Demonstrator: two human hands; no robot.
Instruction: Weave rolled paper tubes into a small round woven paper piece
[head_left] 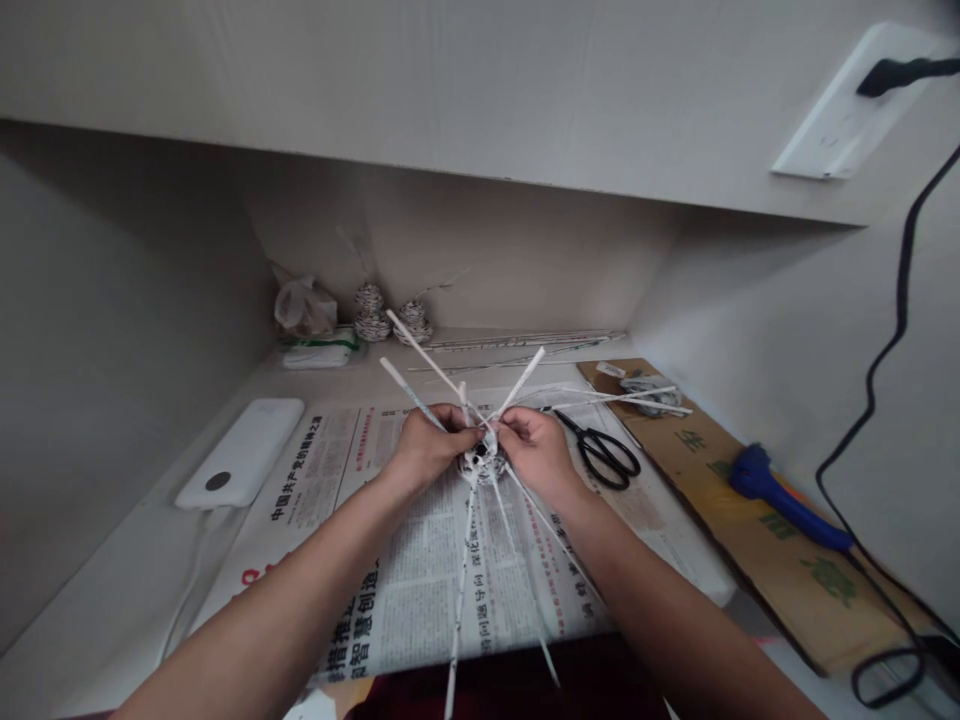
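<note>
Between my hands is a small round weave of rolled paper strips, with a dark opening in its middle and several long paper sticks radiating from it. My left hand is closed on its left side, thumb pressed near the opening. On the right side my right hand pinches the weave and a stick, its thumb and fingers together. Two sticks hang down toward my lap, while others point up and outward. Beneath lies a spread newspaper. Black-handled scissors rest just right of my right hand.
At the left lies a white power bank with a cable. Two woven gourd shapes, a plastic bag and loose paper sticks stand or lie at the back. A blue glue gun rests on cardboard at right.
</note>
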